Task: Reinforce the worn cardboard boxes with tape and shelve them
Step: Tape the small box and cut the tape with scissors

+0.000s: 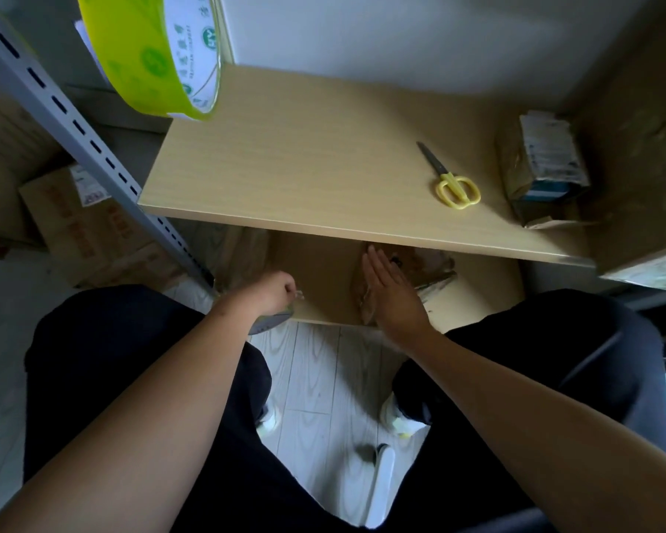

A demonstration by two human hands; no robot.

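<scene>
I count one pair of scissors point(454, 182) on the tabletop beyond the fingers, one tape roll point(150, 55) up high, far left of them. Cardboard boxes: one under the right hand point(391, 298) fingers, one small box point(543, 167) far right, at least one printed box point(89, 228) left.

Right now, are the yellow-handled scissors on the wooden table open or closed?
Closed: the yellow-handled scissors show one narrow blade line and their handle loops touch.
</scene>
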